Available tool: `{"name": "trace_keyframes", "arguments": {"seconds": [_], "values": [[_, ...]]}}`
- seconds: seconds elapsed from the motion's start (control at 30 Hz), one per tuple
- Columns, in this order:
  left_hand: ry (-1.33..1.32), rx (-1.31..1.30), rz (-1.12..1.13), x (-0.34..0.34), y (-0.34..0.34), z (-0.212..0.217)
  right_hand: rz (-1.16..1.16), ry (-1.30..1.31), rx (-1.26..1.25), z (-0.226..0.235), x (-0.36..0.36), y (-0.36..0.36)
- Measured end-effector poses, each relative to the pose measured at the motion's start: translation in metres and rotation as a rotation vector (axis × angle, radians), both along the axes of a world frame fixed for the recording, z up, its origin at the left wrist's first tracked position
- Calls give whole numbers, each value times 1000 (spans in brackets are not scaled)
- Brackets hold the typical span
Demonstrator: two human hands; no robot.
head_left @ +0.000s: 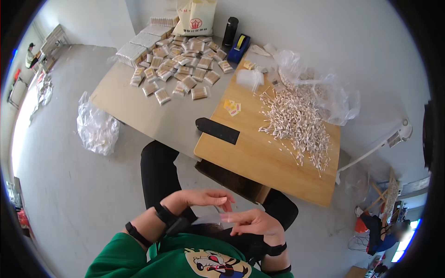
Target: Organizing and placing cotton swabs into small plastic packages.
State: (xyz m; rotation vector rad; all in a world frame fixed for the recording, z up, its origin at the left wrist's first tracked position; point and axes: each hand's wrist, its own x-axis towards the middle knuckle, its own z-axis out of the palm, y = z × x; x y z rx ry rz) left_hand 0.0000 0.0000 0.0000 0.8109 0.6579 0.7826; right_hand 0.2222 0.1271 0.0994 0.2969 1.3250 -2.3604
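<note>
Both my hands are above my lap, in front of the table edge. My left hand is held out with its fingers loosely stretched and nothing visible in it. Just below it, my right hand points its fingers leftward and pinches a thin piece of clear plastic, slightly blurred, which looks like a small bag. On the wooden board lies a big loose heap of cotton swabs. Many small packs of swabs are scattered on the far left of the table, beside stacked rows of packs.
A black flat strip lies across the wooden board's left edge. Behind are a blue tape dispenser, a black bottle, clear bags and yellow labels. A white lamp arm stands right; a plastic sack sits left.
</note>
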Motion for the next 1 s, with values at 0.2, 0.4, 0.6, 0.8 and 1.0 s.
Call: {"name": "trace_keyframes", "arguments": {"seconds": [0.2, 0.4, 0.6, 0.8, 1.0], "values": [[865, 463, -87, -11, -2, 48, 6, 208, 1108, -23, -32, -27], [1030, 505, 215, -10, -5, 33, -27, 242, 1210, -30, -60, -24], [951, 600, 368, -20, -2, 31, -39, 284, 1162, -29, -72, -16], [1004, 511, 392, -33, 3, 24, -98, 349, 1153, -32, -84, -10], [1063, 347, 506, -91, 17, 15, -557, 100, 866, -66, -88, 32]]}}
